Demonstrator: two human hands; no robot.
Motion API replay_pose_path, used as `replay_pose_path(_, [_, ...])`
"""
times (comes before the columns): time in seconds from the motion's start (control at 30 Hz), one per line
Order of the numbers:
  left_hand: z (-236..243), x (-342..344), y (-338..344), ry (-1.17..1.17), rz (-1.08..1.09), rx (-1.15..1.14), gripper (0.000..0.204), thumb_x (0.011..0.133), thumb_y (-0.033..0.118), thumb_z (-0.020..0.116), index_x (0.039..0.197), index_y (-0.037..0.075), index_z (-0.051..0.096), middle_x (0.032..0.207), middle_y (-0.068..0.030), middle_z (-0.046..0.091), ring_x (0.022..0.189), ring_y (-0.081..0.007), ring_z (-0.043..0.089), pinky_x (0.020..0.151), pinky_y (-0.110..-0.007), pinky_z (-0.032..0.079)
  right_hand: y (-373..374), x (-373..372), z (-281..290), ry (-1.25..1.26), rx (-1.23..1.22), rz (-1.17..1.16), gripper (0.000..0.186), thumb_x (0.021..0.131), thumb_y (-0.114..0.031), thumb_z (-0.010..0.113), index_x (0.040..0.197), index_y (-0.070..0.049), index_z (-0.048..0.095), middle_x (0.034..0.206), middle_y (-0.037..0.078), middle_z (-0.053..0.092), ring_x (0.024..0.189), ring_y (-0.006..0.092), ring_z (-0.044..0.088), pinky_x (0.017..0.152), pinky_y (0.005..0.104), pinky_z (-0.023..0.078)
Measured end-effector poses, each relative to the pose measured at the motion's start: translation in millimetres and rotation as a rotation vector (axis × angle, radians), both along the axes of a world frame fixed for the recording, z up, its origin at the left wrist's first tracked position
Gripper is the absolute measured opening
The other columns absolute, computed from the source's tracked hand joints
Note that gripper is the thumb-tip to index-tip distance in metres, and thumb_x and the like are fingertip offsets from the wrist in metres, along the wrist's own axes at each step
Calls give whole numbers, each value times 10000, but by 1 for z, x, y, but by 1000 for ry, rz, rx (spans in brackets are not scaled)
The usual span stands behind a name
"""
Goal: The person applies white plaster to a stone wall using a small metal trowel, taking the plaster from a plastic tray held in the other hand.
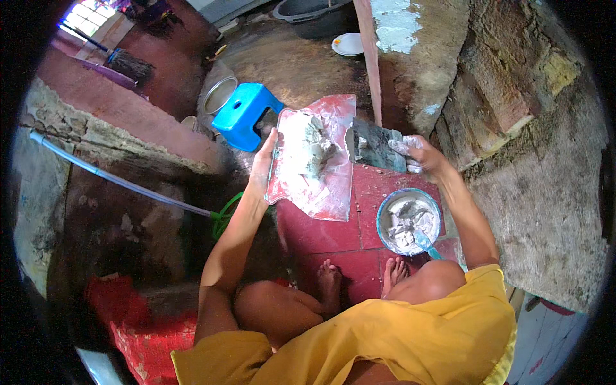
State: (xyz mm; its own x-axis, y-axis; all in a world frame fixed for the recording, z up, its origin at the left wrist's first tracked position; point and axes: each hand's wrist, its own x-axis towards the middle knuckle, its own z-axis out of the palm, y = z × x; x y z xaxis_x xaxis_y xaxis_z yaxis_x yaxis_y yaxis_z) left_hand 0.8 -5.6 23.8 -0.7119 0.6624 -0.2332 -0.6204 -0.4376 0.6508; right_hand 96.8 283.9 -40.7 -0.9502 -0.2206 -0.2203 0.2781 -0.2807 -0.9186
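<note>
My left hand (264, 163) grips the left edge of a clear plastic sheet (328, 204), through which the red floor shows. A thick mound of pale wet paste (307, 146) is spread over its middle. At the sheet's right side is a flat, dark grey rectangular scraper blade (378, 147), smeared with the same paste. My right hand (417, 156), its fingers coated white, is closed around the blade's right end. Below that hand stands a round tub (383, 226) of pale paste on the tiles, with a blue-handled spatula (426, 244) leaning in it.
A blue plastic stool (242, 115) stands beyond my left hand, beside a round metal-rimmed sieve (220, 95). A pale hose (122, 179) crosses the left side. Rough walls (532, 186) flank the red tiles (317, 229). A white plate (348, 44) and a dark basin (308, 18) lie farther off.
</note>
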Motion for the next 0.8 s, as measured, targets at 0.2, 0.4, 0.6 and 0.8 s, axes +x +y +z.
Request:
replay_pose_path(0.2, [5,-4,2,-76,61,-36,417,853,308,389,1154,21,391,1110,-145,484,983,-265,502,877,-408,379,5,0,-6,84,-262,-165,244,780,-245,539,944,-66,518,732,-32,548,521,24,470,398,168,339])
replay_pose_path(0.4, [25,-25,15,45,88,-50,400,846,288,405,1148,25,404,1095,-143,496,968,-263,513,855,-410,398,-28,-45,48,259,-226,-65,347,789,-257,506,1050,-35,457,902,23,535,745,80,520,624,212,438])
replay_pose_path(0.6, [-2,-41,11,108,242,153,399,854,264,392,1165,15,386,1118,-145,480,999,-256,492,877,-389,380,-39,-77,-16,372,-400,-19,322,799,-177,432,1054,20,448,933,63,540,759,98,536,633,192,435])
replay_pose_path(0.8, [-29,-41,-20,96,303,283,414,857,269,383,1175,5,367,1143,-154,458,1019,-277,475,888,-407,365,-21,-42,-47,179,-299,-151,283,785,-209,524,1013,-42,503,838,12,558,627,64,515,488,176,391])
